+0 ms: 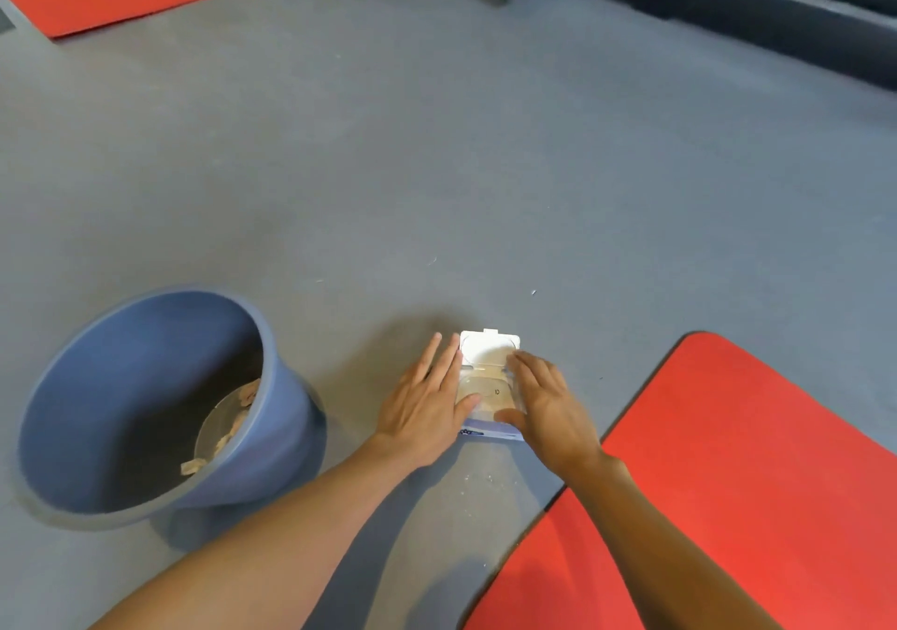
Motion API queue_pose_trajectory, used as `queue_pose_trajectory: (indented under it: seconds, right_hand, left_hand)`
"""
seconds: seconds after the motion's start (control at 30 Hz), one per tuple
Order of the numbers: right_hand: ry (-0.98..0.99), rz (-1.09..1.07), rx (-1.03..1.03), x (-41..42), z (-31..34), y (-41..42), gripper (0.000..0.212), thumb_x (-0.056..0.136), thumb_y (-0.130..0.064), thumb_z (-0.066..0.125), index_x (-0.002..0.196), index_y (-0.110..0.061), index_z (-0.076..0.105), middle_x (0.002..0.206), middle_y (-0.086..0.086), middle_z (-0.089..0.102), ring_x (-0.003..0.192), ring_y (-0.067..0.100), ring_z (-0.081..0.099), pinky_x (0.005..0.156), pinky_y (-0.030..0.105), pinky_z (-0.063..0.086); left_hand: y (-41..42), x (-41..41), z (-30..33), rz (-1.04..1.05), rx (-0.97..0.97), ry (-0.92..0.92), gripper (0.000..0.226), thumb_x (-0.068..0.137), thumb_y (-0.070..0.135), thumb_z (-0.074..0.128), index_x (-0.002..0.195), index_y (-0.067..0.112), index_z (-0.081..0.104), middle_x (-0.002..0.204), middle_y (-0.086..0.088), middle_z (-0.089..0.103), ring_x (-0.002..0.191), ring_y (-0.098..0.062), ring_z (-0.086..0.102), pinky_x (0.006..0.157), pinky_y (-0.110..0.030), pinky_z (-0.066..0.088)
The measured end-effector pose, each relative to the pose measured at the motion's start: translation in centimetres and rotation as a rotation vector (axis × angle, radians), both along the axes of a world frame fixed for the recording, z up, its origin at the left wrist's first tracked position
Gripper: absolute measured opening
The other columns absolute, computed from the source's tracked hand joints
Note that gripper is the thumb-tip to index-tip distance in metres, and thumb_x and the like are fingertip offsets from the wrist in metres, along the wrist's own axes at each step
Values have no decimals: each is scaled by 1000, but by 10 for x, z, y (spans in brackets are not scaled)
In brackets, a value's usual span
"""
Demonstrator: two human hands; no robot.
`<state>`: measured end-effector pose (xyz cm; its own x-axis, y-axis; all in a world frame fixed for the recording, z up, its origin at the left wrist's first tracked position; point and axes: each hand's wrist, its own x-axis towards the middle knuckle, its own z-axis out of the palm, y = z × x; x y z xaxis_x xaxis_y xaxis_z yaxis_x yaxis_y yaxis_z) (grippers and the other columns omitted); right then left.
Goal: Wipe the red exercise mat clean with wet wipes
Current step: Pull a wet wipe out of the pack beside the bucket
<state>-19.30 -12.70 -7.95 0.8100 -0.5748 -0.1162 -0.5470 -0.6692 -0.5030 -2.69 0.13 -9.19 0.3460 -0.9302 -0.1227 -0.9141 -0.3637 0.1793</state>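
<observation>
A blue bucket [160, 406] holding scraps stands on grey floor [437, 144].

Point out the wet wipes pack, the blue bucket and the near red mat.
wet wipes pack [489, 349]: head view, open flip lid.
blue bucket [286, 416]: head view, outer wall.
near red mat [728, 459]: head view, bare top surface.

blue print on wet wipes pack [490, 406] front edge, too blurred to read

place: gym | signs: grey rubber floor [485, 144], red exercise mats [728, 484], black padded equipment [728, 3]
</observation>
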Motion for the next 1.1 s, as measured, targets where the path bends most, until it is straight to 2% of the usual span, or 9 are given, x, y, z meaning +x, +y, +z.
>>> queue_pose_trajectory:
  seconds: [0.13, 0.2, 0.37, 0.43, 0.5, 0.53, 0.67, 0.93, 1.1]
  right_hand:
    - [110, 65, 23, -9, -13, -5, 86, 95, -39, 71, 162, -17, 22, 168, 2, 19, 154, 25, 16, 117, 43, 38]
    - [142, 46, 55, -9, -19, -4, 87, 95, -32, 72, 163, -18, 19, 168, 1, 19, 156, 26, 11, 119, 43, 35]
    - [56, -79, 42, -4, -22, 8, 85, 90, -25, 78, 159, -16, 30, 160, 1, 34, 146, 26, 26, 105, 45, 48]
    - [45, -108, 46, -4, -23, 13, 84, 89, -29, 79, 158, -15, 33, 157, 2, 38, 142, 27, 30, 105, 42, 46]
    - [13, -132, 64, -5, -23, 17, 82, 88, -30, 80, 156, -13, 36, 156, 4, 41, 142, 29, 32, 107, 42, 44]
    - [-8, -146, 79, -6, -24, 19, 82, 88, -30, 80, 155, -12, 38, 156, 4, 41, 143, 29, 32, 108, 43, 44]
    - [-69, -183, 128, -10, -26, 25, 80, 89, -30, 79, 154, -8, 39, 160, 6, 38, 149, 29, 28, 114, 41, 36]
    - [-25, -107, 17, -23, -32, 33, 74, 102, -22, 62, 161, -5, 21, 169, 12, 19, 158, 29, 9, 124, 37, 21]
    - [-28, -80, -13, -22, -35, 32, 75, 100, -20, 66, 159, 1, 24, 167, 18, 21, 157, 35, 12, 125, 38, 13]
  left_hand:
    - [-6, -2, -6, -6, 133, 45, 78, 106, 62, 14, 167, 15, 4, 175, 4, -12, 159, -15, -19, 130, -37, 13]
    - [-9, -2, -8, 15, 148, 97, 76, 109, 58, 22, 167, 14, 1, 175, 2, -9, 160, -16, -16, 130, -37, 9]
    - [-15, -1, -10, -10, 104, 19, 76, 109, 51, 39, 166, 9, 12, 175, -6, 5, 162, -27, -3, 130, -41, 5]
    - [-15, -2, -7, -13, -1, -41, 71, 101, 42, 63, 157, 5, 40, 166, -14, 37, 157, -33, 27, 124, -45, 29]
    - [-12, -6, -9, -57, -112, -63, 59, 89, 32, 81, 136, 3, 63, 144, -14, 61, 141, -35, 52, 104, -46, 55]
    - [-11, -9, -10, -72, -152, -30, 53, 89, 30, 81, 131, 3, 65, 137, -12, 63, 138, -35, 54, 99, -46, 57]
    - [-8, -21, -6, 19, -237, 102, 41, 99, 35, 67, 124, 3, 65, 132, -11, 60, 143, -34, 43, 109, -41, 46]
    - [-15, -32, -8, 110, -214, 74, 42, 98, 38, 68, 115, 0, 66, 126, -17, 60, 140, -37, 45, 111, -42, 46]
    - [-25, -36, -4, 166, -189, 41, 49, 97, 47, 67, 118, 3, 65, 127, -13, 59, 131, -32, 49, 105, -39, 47]
